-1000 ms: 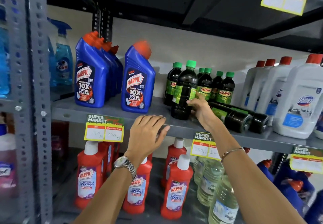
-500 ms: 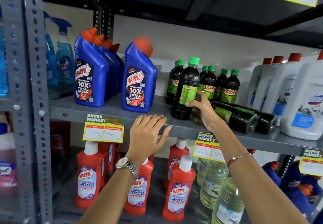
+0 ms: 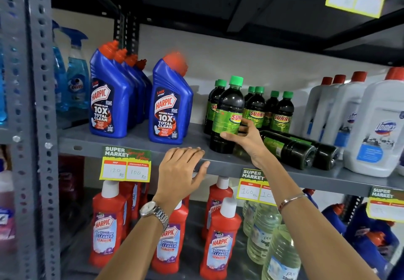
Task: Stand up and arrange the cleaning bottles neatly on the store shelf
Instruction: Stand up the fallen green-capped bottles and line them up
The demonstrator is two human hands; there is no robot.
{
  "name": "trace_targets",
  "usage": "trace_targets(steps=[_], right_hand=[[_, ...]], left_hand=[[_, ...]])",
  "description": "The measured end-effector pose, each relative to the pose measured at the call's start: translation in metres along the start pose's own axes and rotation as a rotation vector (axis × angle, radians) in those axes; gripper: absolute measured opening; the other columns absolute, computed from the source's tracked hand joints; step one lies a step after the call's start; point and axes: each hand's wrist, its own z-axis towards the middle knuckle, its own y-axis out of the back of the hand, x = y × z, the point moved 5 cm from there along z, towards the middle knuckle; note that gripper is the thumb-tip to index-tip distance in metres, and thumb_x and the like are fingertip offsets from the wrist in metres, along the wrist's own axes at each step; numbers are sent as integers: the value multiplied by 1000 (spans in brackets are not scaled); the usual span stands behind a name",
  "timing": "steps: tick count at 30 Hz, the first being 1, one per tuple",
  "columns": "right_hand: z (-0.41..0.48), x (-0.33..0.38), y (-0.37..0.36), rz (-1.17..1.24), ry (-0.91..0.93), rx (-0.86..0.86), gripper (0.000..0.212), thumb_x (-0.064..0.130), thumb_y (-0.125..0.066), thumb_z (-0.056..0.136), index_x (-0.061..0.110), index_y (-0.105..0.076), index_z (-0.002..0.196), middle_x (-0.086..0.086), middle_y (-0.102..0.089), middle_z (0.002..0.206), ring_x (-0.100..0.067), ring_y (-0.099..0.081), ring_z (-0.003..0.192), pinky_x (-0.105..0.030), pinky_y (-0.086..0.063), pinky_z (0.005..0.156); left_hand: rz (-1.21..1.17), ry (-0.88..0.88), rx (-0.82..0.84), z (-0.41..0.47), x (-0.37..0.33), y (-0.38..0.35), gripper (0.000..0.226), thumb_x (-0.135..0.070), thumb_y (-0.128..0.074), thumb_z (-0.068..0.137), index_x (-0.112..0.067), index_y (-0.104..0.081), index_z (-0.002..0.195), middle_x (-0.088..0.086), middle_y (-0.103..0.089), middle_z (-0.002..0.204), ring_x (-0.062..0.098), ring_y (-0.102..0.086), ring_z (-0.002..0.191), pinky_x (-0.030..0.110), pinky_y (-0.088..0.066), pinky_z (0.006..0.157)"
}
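On the grey shelf point(image 3: 135, 143) a dark bottle with a green cap and green Sunny label point(image 3: 227, 113) stands upright at the front. My right hand point(image 3: 247, 137) grips its lower right side. Behind it stand several more upright Sunny bottles point(image 3: 282, 111). Two dark bottles point(image 3: 293, 148) lie on their sides just right of my right hand. My left hand point(image 3: 182, 168) rests flat on the shelf's front edge, holding nothing. Blue Harpic bottles point(image 3: 168, 109) stand at the left of the shelf.
White Domex jugs point(image 3: 376, 131) fill the shelf's right end. Blue spray bottles point(image 3: 75, 76) stand beyond the grey upright post point(image 3: 32, 104). Red Harpic bottles point(image 3: 109, 220) and clear bottles point(image 3: 264, 229) crowd the shelf below. Yellow price tags point(image 3: 125, 166) hang from the edge.
My right hand has turned the front Sunny bottle so its label faces forward and closed further around it. My left hand has stayed on the shelf edge.
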Motion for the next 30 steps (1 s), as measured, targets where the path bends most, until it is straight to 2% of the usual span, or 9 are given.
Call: trace_targets(steps=[2, 5, 6, 9, 14, 18, 22, 27, 30], right_hand=[[-1, 2, -1, -2, 2, 7, 79, 10, -77, 72, 12, -31, 136, 4, -52, 110, -6, -51, 94, -13, -41, 75], [0, -1, -4, 28, -40, 69, 78, 8, -69, 76, 11, -26, 141, -7, -50, 126, -16, -50, 106, -19, -40, 78], [0, -2, -4, 27, -45, 72, 77, 8, -69, 75, 11, -28, 140, -4, -53, 123, -18, -51, 108, -21, -41, 79], [-1, -1, -3, -2, -28, 63, 68, 8, -73, 75, 11, -36, 132, 6, -56, 101, -7, -56, 90, -15, -42, 67], [0, -3, -3, 27, -60, 81, 62, 8, -69, 77, 15, -39, 131, -5, -58, 117, -16, -55, 97, -24, -41, 72], [-2, -2, -1, 16, -59, 51, 53, 11, -76, 73, 19, -45, 116, 7, -59, 99, -11, -58, 91, -29, -47, 77], [-1, -3, -2, 23, -68, 82, 57, 12, -75, 73, 17, -45, 122, 0, -60, 114, -17, -58, 102, -27, -47, 77], [-2, -3, -2, 29, -63, 87, 56, 11, -75, 73, 18, -43, 119, -4, -58, 116, -12, -58, 93, -23, -43, 66], [-1, -5, -1, 37, -74, 86, 56, 10, -75, 73, 19, -42, 118, -5, -58, 118, -18, -58, 98, -23, -45, 68]], left_hand=[[3, 3, 6, 0, 0, 1, 34, -39, -48, 91, -15, -71, 98, -2, -72, 98, 15, -65, 89, 28, -40, 84], [-2, 3, 11, 0, -1, 3, 34, -39, -47, 91, -16, -71, 97, -3, -72, 97, 14, -65, 89, 28, -40, 84], [-1, 2, 14, 1, -1, 4, 34, -39, -47, 91, -16, -71, 97, -3, -72, 97, 14, -65, 89, 28, -40, 84], [5, 6, 27, 1, -1, 4, 34, -39, -47, 91, -16, -71, 98, -3, -72, 98, 14, -65, 90, 28, -40, 84], [7, 11, 26, 2, -2, 6, 33, -39, -48, 90, -16, -71, 97, -3, -72, 97, 14, -65, 89, 27, -39, 85], [16, 18, 33, 2, -3, 6, 34, -39, -48, 90, -15, -71, 97, -2, -72, 97, 15, -66, 89, 27, -38, 86], [16, 21, 46, 2, -3, 5, 35, -39, -47, 90, -16, -71, 98, -2, -72, 98, 15, -66, 90, 27, -38, 86], [18, 25, 52, 1, -2, 4, 34, -39, -48, 89, -16, -71, 98, -2, -72, 98, 15, -66, 91, 28, -38, 87], [16, 22, 57, 2, -2, 3, 35, -40, -47, 90, -16, -71, 98, -2, -72, 99, 15, -66, 91, 28, -38, 87]])
